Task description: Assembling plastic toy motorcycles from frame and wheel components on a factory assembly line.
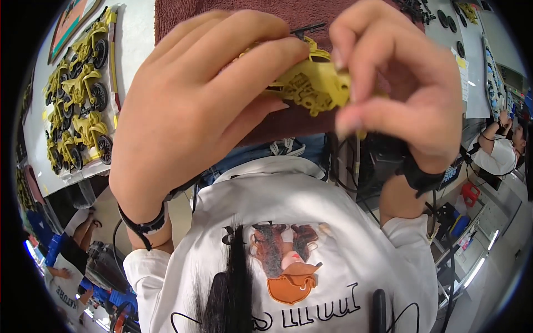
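Steady the yellow motorcycle body (317,90) — clamped in the left hand (191,100) above the maroon towel (173,15) — and press lightly with the right hand (425,83), curled at its right end; whether that one pinches, I cannot tell. Wheeled yellow motorcycles (83,86) sit leftward; the left hand covers part of the body.

Head-worn fisheye view, left of a side-by-side pair, looking steeply down from above the wearer's shirt (344,233); hands (180,97) (402,77) at close range, upper middle; surface (133,28) farther off, straight edges bending toward the margins
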Demonstrator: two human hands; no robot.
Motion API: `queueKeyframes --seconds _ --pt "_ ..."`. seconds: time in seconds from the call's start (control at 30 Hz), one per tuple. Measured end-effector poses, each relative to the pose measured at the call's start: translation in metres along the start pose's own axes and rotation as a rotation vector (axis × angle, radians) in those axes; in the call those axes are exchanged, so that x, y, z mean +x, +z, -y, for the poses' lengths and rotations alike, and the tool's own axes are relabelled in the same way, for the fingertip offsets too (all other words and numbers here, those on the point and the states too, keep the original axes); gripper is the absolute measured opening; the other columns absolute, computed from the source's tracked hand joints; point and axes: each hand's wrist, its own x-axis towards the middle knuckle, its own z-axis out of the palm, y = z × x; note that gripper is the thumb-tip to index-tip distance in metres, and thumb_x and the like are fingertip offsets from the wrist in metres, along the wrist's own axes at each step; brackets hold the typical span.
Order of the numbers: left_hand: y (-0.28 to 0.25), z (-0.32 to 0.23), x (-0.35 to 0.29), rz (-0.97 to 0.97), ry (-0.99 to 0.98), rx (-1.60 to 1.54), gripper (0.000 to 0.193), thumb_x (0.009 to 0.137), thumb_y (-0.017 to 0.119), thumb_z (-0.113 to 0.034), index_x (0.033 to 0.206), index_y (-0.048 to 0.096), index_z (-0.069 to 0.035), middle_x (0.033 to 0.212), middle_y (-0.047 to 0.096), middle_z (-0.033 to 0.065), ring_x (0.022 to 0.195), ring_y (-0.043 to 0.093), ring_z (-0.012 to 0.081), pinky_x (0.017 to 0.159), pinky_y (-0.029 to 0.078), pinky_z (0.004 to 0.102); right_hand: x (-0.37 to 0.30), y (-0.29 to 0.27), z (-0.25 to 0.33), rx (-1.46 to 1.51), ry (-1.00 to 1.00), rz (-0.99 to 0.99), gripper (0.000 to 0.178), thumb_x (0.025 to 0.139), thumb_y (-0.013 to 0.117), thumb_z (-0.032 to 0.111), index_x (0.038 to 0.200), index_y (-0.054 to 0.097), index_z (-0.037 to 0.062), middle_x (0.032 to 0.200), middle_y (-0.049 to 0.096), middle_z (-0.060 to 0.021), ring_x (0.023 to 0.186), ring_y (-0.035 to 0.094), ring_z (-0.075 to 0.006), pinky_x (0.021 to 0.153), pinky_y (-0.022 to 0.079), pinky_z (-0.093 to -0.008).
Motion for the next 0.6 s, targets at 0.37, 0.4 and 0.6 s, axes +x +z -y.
queueKeyframes --seconds 0.37,0.4,0.6 --pt "0.015 0.002 -0.026 -0.091 -0.227 0.011 0.045 0.066 0.071 0.002 0.110 0.062 -0.004 0.108 0.059 0.0110 0.096 0.059 0.0286 0.080 0.049 0.0357 0.014 0.022 -0.019 -0.080 -0.025 -0.231 0.023 0.078 0.069 -0.006 0.099 0.062 -0.0064 0.109 0.051 -0.0111 0.091 0.058 -0.0145 0.080 0.049 -0.0258" --pt "0.015 0.001 -0.027 -0.076 -0.265 -0.006 0.044 0.067 0.070 0.002 0.110 0.062 -0.004 0.109 0.059 0.0110 0.097 0.059 0.0286 0.081 0.048 0.0357 0.014 0.019 -0.013 -0.401 -0.054 -0.116 0.025 0.080 0.066 -0.006 0.105 0.061 -0.0057 0.111 0.052 -0.0112 0.092 0.057 -0.0146 0.082 0.048 -0.0267" --pt "0.026 -0.011 -0.021 -0.184 -0.364 -0.121 0.042 0.069 0.068 0.002 0.111 0.062 -0.006 0.109 0.057 0.0115 0.099 0.057 0.0295 0.084 0.047 0.0361 0.007 0.040 -0.045 -0.489 -0.202 -0.434 0.021 0.068 0.074 0.000 0.088 0.068 0.0015 0.097 0.060 -0.0080 0.083 0.057 -0.0140 0.070 0.042 -0.0215"
